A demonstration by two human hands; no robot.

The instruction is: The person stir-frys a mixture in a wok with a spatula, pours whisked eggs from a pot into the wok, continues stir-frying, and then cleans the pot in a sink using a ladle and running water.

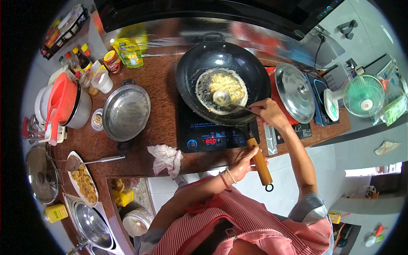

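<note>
A black wok (192,68) sits on an induction cooktop (199,135) with its lit display. Inside the wok lies a round, thin yellow-white layer of what looks like frying egg (233,87), bubbling at its edge. My left hand (244,165) is wrapped round the wok's wooden handle (260,165), which points toward me. In my right hand (272,114), held over the wok's right rim, is a metal ladle (221,98). The ladle's bowl rests on or just above the egg, near its lower left part.
Left stand an empty metal pan (126,111), a crumpled cloth (165,159) and a plate of browned food (85,185) with a spatula (102,160) across it. Bottles and jars (112,61) line the back left. A lidded red pot (294,89) and green fan (364,96) are right.
</note>
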